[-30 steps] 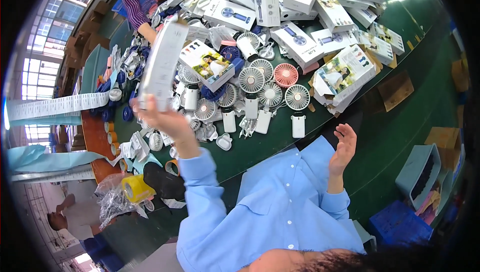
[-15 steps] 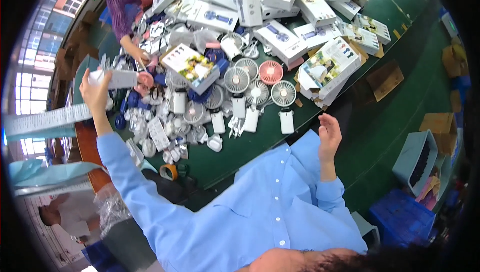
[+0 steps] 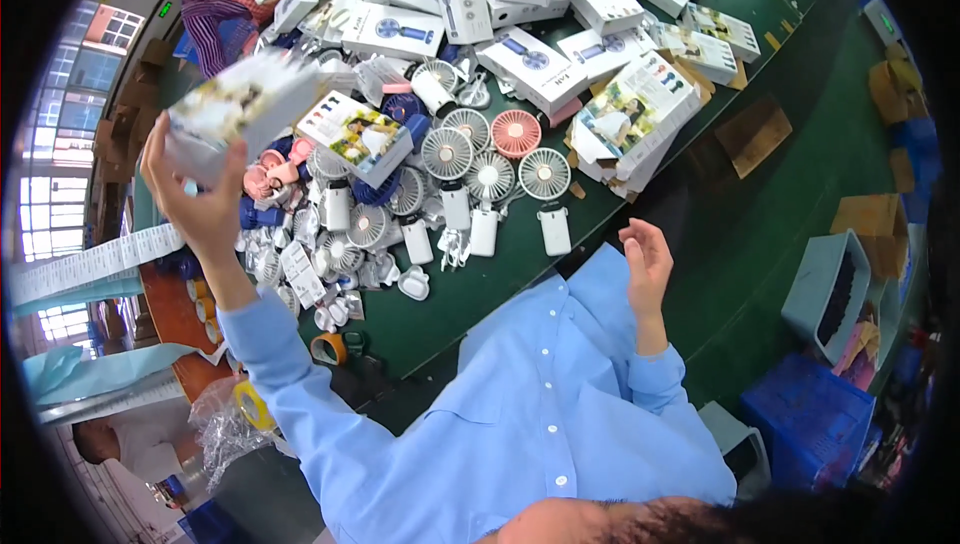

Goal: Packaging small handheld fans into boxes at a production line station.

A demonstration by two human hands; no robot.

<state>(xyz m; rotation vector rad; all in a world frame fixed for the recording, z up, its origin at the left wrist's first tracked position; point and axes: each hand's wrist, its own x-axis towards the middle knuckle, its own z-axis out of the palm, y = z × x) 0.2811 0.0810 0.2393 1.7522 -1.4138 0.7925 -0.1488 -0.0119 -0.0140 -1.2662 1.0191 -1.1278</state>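
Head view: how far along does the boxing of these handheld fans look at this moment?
Done: many closed white boxes are piled at the far side of the green table. In hand: the left hand holds up a printed box; the right hand is raised, empty. Left: a heap of loose fans unboxed.

Bright daylight from windows (image 3: 60,159) at left; fisheye bending, dark rim; raised box (image 3: 235,109) motion-blurred.

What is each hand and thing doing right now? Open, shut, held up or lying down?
Left hand: shut on a box, raised.
Box: held up, tilted, blurred.
Right hand: open, empty, above the table edge.
Pink fan: lying flat on the green table.
Tape roll: lying flat.
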